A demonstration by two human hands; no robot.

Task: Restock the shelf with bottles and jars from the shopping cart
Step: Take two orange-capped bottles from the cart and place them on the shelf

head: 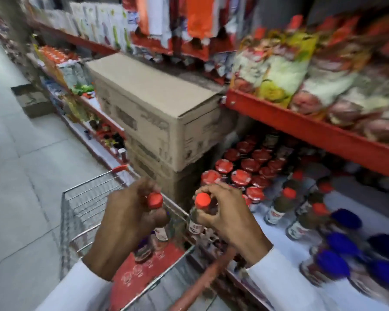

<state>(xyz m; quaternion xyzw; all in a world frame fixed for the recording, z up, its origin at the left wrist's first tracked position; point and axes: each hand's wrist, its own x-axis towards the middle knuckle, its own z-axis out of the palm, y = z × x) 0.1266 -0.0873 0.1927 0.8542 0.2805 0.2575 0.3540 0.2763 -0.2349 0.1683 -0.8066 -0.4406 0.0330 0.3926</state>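
Two bottles are leaving the cart [83, 198]: we are gripping one upright by its neck in each hand, left hand [126, 221] and right hand [225, 218]; the shelf [368, 223] is lying rightward, nearer the right.

Stacked cardboard boxes [157, 113] stand in the aisle. Right of the stack, snack bags [276, 70] fill a red-edged rack. Left of it, on the tiled floor [16, 176], sits a smaller box [32, 99].
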